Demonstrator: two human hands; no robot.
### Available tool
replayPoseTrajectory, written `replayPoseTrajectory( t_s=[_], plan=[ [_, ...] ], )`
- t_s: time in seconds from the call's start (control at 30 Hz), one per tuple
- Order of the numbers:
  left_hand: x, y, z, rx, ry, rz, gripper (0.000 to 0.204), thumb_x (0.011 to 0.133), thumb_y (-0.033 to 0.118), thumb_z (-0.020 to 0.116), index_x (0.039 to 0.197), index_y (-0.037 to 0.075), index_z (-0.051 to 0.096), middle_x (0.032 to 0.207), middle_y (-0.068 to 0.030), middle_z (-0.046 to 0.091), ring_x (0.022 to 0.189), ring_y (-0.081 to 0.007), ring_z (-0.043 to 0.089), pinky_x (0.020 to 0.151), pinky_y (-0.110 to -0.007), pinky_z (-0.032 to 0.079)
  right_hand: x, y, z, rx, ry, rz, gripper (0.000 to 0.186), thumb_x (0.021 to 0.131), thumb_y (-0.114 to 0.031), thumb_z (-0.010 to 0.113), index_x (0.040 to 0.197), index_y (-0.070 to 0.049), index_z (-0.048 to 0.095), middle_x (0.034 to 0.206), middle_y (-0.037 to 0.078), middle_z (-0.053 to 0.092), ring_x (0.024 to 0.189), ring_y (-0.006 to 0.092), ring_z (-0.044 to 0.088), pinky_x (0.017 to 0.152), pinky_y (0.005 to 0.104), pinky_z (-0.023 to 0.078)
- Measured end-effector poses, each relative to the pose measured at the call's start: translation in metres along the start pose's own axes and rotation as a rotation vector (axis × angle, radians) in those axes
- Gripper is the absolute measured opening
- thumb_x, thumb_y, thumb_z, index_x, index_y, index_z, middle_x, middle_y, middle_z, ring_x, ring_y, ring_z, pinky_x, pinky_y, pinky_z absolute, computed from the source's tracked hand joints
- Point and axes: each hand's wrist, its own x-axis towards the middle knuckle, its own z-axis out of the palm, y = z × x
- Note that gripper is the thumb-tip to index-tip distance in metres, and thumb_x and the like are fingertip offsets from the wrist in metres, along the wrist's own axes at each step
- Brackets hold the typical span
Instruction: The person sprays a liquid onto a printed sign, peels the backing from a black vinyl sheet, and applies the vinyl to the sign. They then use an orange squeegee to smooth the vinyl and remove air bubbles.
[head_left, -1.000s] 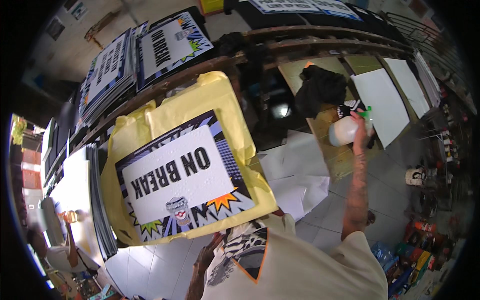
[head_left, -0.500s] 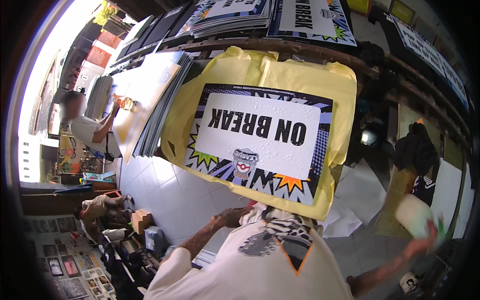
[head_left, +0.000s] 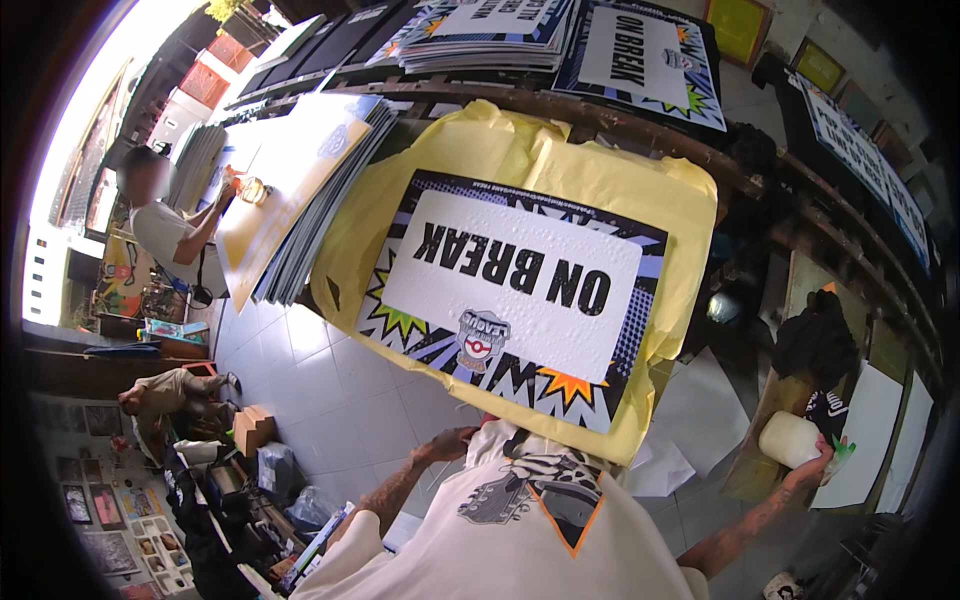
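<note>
Right hand holding white bottle (green top); left hand beside shirt; printed sign on yellow paper.

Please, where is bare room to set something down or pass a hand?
Creased yellow paper lies bare past the far edge of the rectangular purple-bordered sign. A hand might pass over grey tiled floor between the stacked pale boards and the left hand. Crowded at right: crumpled black cloth and a white plastic bottle in the right hand.
</note>
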Motion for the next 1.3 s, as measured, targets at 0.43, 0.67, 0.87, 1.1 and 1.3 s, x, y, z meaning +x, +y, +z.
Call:
replayPoseTrajectory(
  t_s=[0.43, 0.67, 0.87, 1.1, 1.3],
  plan=[
    [-0.017, 0.083, -0.053, -0.167, 0.133, -0.187, 0.048, 0.098, 0.021, 0.065, 0.141, 0.002, 0.055, 0.127, -0.0170, 0.070, 0.113, -0.0241, 0.069, 0.092, -0.036, 0.055, -0.012, -0.022, 0.036, -0.366, 0.317, -0.148, 0.053, 0.091, -0.053, 0.069, 0.117, -0.006, 0.072, 0.113, 0.017, 0.071, 0.097, 0.0287, 0.070, 0.086, 0.0407, 0.056],
    [-0.032, 0.066, -0.098, -0.302, 0.217, -0.389, 0.047, 0.100, 0.022, 0.063, 0.141, 0.001, 0.055, 0.126, -0.0176, 0.070, 0.111, -0.0232, 0.069, 0.089, -0.035, 0.056, -0.085, 0.001, 0.051, -0.338, 0.500, -0.127, 0.072, 0.091, -0.042, 0.075, 0.142, 0.003, 0.049, 0.142, 0.020, 0.053, 0.119, 0.0332, 0.059, 0.096, 0.0492, 0.052],
    [-0.061, 0.015, -0.087, -0.706, 0.389, -0.430, 0.046, 0.102, 0.024, 0.060, 0.140, -0.001, 0.056, 0.123, -0.0185, 0.071, 0.107, -0.0210, 0.069, 0.083, -0.032, 0.057, -0.268, -0.019, 0.276, -0.341, -0.001, -0.330, 0.054, 0.095, -0.016, 0.069, 0.142, 0.000, 0.049, 0.140, 0.016, 0.055, 0.126, 0.0290, 0.056, 0.102, 0.0422, 0.050],
    [-0.089, -0.059, -0.054, -0.661, 0.542, -0.391, 0.044, 0.102, 0.021, 0.060, 0.140, -0.001, 0.056, 0.115, -0.0155, 0.074, 0.102, -0.0195, 0.069, 0.084, -0.032, 0.057, -0.228, -0.146, 0.665, -0.091, -0.564, -1.079, 0.053, 0.087, -0.010, 0.070, 0.138, -0.003, 0.056, 0.138, 0.018, 0.060, 0.134, 0.0349, 0.052, 0.112, 0.0462, 0.041],
    [-0.151, -0.011, -0.037, -0.737, 0.665, -0.398, 0.044, 0.104, 0.010, 0.058, 0.143, -0.007, 0.046, 0.121, -0.0216, 0.067, 0.106, -0.0223, 0.067, 0.093, -0.032, 0.055, -0.199, -0.142, 0.802, -0.797, -0.560, -1.319, 0.069, 0.091, -0.028, 0.066, 0.154, -0.015, 0.040, 0.162, 0.021, 0.028, 0.146, 0.0474, 0.033, 0.112, 0.0646, 0.035]
  ],
)
